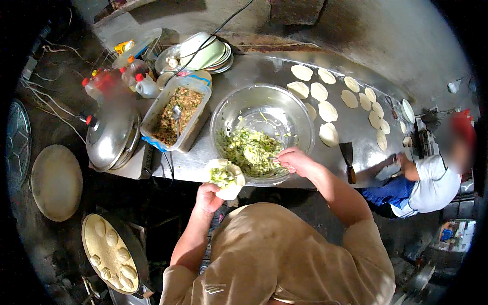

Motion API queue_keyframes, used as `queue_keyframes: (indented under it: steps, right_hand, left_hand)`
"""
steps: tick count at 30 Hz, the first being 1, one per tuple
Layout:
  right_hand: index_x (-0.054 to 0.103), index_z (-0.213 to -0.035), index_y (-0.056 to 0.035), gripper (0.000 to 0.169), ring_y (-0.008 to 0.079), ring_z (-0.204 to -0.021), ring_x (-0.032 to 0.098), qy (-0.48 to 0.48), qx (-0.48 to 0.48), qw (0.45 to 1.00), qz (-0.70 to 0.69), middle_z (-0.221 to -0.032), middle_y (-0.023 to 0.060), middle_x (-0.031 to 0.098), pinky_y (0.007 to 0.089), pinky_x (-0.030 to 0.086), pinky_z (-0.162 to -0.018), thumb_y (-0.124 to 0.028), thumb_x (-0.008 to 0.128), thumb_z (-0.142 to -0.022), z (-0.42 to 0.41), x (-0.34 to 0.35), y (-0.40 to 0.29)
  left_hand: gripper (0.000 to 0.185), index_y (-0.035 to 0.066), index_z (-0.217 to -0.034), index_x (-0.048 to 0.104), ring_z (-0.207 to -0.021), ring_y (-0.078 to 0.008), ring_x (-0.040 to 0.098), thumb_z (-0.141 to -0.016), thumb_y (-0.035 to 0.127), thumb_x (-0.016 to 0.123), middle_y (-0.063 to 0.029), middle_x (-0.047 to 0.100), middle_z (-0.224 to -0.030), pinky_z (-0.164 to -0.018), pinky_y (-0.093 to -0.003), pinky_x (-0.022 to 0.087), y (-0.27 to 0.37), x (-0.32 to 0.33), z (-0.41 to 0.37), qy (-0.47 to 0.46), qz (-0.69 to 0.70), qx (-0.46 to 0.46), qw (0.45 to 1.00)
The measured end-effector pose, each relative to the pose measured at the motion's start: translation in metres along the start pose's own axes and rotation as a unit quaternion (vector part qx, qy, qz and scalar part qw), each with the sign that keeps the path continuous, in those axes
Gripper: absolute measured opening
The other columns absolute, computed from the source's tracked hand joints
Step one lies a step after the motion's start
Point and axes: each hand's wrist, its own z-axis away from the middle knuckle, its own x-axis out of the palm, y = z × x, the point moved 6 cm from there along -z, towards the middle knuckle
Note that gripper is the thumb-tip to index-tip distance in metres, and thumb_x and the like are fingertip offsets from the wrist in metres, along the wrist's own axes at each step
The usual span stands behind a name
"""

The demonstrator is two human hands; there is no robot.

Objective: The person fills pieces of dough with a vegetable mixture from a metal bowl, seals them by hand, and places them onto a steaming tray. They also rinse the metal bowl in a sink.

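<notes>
On my left hand [210,198] lies a round dough wrapper [232,190] heaped with chopped green vegetable filling [223,174], just off the table's front edge. My right hand [295,160] grips the handle of a utensil, likely a spoon [273,158], whose head is hidden in the filling. That filling [248,148] covers the lower part of a large steel bowl [263,91]. Left of the bowl, a plastic container [207,100] holds a minced filling [183,103] with a metal spoon [177,114] in it. Several flat dough rounds [328,111] are spread over the steel table [282,63] to the right.
A wide-bladed scraper [347,164] lies near the front edge. At the far right a co-worker [434,183] works at the table. Stacked bowls and plates [206,53], bottles [146,87] and a lidded pan [110,141] stand left. Below left, a round pan [85,244] holds several filled dough pieces.
</notes>
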Motion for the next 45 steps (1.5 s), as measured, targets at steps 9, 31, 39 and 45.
queue_keyframes:
  steps: [9,31,39,45]
  right_hand:
    - [0.063,-0.105,0.0007,0.022,0.038,-0.069,0.065,0.229,-0.4,0.729,0.506,-0.079,0.023,0.065,0.0445,0.053,-0.061,-0.008,0.056,-0.086,0.088,0.079,-0.054]
    - [0.06,-0.11,0.0016,0.023,0.0126,-0.067,0.055,0.108,-0.214,0.971,-0.004,-0.073,0.0021,0.059,0.0246,0.047,-0.064,-0.012,0.047,-0.096,0.065,0.017,-0.033]
    - [0.059,-0.119,-0.0011,0.034,0.0171,-0.088,0.062,0.257,-0.425,0.774,0.393,-0.1,0.0127,0.065,0.0297,0.051,-0.076,-0.014,0.064,-0.088,0.067,0.004,-0.064]
    - [0.058,-0.116,-0.0036,0.031,0.0077,-0.08,0.057,0.053,-0.324,0.913,0.241,-0.091,0.0,0.062,0.0252,0.049,-0.07,-0.007,0.064,-0.086,0.052,0.036,-0.063]
  left_hand:
    - [0.071,-0.001,-0.13,0.046,-0.118,-0.0338,0.054,-0.059,-0.002,0.051,-0.0167,0.057,-0.126,-0.105,-0.0463,0.042,-0.038,0.036,-0.064,0.001,0.055,-0.003,0.998]
    - [0.084,0.001,-0.138,0.039,-0.125,-0.0369,0.048,-0.055,0.001,0.051,-0.0191,0.05,-0.135,-0.111,-0.0491,0.035,-0.029,0.059,-0.08,-0.079,0.059,-0.038,0.994]
    - [0.088,0.0,-0.138,0.039,-0.125,-0.038,0.048,-0.051,0.004,0.054,-0.0208,0.05,-0.134,-0.111,-0.0508,0.034,-0.025,0.086,-0.065,-0.106,0.068,-0.072,0.989]
    - [0.089,0.0,-0.138,0.039,-0.126,-0.0372,0.048,-0.051,0.005,0.053,-0.0209,0.05,-0.135,-0.11,-0.0495,0.035,-0.029,0.083,-0.059,-0.099,0.056,-0.084,0.99]
